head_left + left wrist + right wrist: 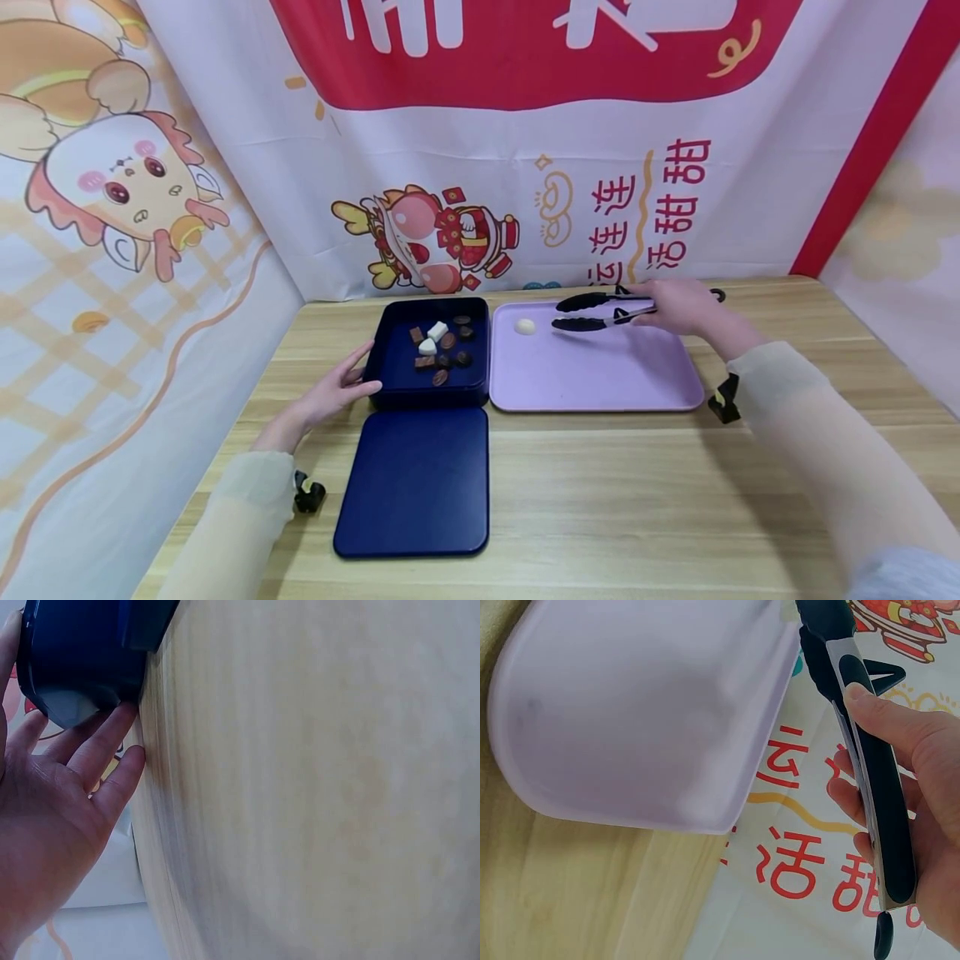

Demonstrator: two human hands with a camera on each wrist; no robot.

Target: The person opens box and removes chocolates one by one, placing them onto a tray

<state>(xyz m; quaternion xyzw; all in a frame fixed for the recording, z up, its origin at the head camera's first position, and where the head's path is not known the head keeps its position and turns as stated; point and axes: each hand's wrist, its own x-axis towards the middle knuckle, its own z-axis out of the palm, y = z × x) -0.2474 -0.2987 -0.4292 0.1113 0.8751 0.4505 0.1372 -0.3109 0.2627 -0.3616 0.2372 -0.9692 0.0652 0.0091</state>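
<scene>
My right hand (678, 307) grips a pair of tongs (881, 802) with black tips and steel handles, thumb along one arm. The tong tips stand apart with nothing between them, over the lilac tray (600, 385). Left of the tips, a round white chocolate (525, 327) lies on the tray. My left hand (337, 392) rests its fairly straight fingers against the left side of a dark blue box (390, 379), at its near corner. Inside the box lie several brown chocolates (441, 377) and two white ones, one a ridged block (437, 332), the other pointed (427, 347).
A dark blue lid (416, 483) lies flat in front of the box, close to its near side. Box and tray stand side by side on the wooden table (600, 500). Behind them hangs a printed cloth (300, 150), with another along the left side.
</scene>
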